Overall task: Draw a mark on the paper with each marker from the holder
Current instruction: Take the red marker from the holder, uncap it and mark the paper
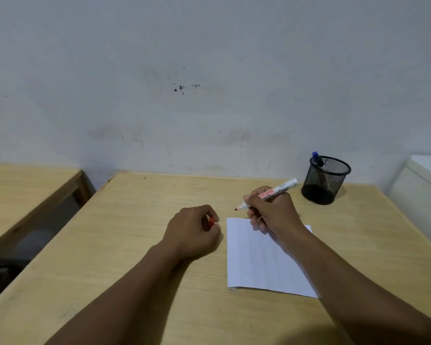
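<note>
Holding the uncapped red marker (271, 194) in a closed writing grip, my right hand (271, 210) hovers at the far edge of the paper (264, 260), the red tip poised just beyond the sheet's top left corner and not touching it. My left hand (194, 230) is curled shut around the red cap (211, 222) on the bare table (135, 245), just left of the sheet. My worry: nothing pins the paper, so a stroke could drag the thin, faintly creased white sheet across the smooth pale wood, or the tip could land off the edge and stain the tabletop. As far as I can see, the sheet carries no mark. The round black wire-mesh holder (325, 180) stands well back to the right, near the wall, with a blue-capped marker (317, 159) leaning inside, waiting its turn.
</note>
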Available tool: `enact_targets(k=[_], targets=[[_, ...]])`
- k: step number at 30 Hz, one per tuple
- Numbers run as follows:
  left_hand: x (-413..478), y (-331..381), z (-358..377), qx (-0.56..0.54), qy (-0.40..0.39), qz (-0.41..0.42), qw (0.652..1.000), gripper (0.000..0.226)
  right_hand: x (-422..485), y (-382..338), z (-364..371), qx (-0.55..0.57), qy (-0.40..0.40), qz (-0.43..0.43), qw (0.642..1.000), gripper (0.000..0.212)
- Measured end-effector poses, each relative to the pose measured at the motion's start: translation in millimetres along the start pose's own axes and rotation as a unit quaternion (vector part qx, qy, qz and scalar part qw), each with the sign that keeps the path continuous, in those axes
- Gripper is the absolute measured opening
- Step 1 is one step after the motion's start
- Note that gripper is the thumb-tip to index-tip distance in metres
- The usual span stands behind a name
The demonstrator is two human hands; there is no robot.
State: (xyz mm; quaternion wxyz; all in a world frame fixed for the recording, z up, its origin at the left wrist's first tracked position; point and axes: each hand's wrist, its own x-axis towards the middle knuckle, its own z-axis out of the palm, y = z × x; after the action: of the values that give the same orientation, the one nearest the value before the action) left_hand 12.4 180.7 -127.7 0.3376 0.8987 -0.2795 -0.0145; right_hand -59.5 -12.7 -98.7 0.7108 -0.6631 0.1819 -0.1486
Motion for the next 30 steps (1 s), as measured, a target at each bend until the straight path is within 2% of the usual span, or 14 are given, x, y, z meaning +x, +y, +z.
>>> enact_targets(k=[8, 15, 30], targets=[[-2.5, -1.5, 5.4, 0.074, 0.005, 0.04, 0.996, 0.068, 4.6, 23.9, 6.3, -0.025, 0.001, -0.012, 1.0, 0.008], [-1.8, -2.5, 5.2, 0.064, 0.0, 0.039, 0.997, 0.073, 4.3, 26.8, 9.7, -0.128, -0.005, -0.067, 0.989, 0.014], [-2.2, -2.7, 4.6, 0.048, -0.008, 0.027, 0.998, 0.07, 4.8, 35.2, 12.6, -0.157, -0.022, -0.102, 0.982, 0.01]])
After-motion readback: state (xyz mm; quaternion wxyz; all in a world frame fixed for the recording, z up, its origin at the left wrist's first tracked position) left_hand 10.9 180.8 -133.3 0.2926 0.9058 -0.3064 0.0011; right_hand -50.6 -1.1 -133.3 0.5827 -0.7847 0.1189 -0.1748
